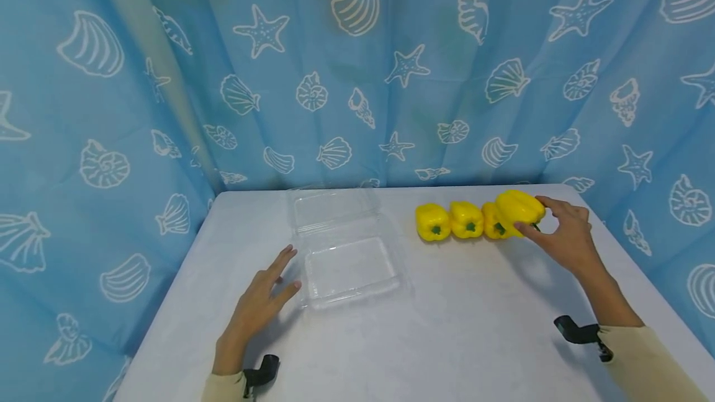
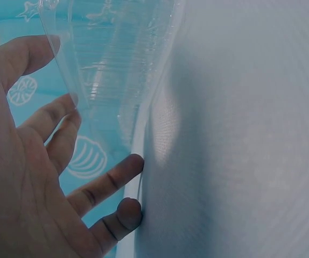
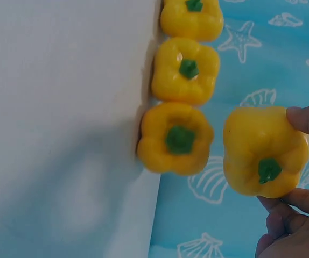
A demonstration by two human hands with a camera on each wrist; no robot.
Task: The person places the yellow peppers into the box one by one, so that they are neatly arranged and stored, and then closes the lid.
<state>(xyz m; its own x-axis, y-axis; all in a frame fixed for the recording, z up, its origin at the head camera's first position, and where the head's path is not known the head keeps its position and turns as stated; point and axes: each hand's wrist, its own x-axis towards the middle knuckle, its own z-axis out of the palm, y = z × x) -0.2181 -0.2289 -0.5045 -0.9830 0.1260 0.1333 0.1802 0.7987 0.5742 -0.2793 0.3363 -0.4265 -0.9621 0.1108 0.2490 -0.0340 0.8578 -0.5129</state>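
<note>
Head view's fwd/down, wrist views close, R sharing peppers.

On table: container left, three peppers right.

Head view: bright, diffuse light from above, source out of frame. Table washed pale. Soft-edged shadows beside left hand and right hand, both falling inward. Thin glints along rims of clear box; its walls hard to make out. Curtain murky brown in patches near top, pattern stretched toward corners, wide-angle look. Wrist views dimmer, cooler, lower contrast. Left wrist: streaky glare on box, broad grey shadow down table. Right wrist: small highlights on peppers, wide blurred shadow at left, lowest pepper of row slightly soft
</note>
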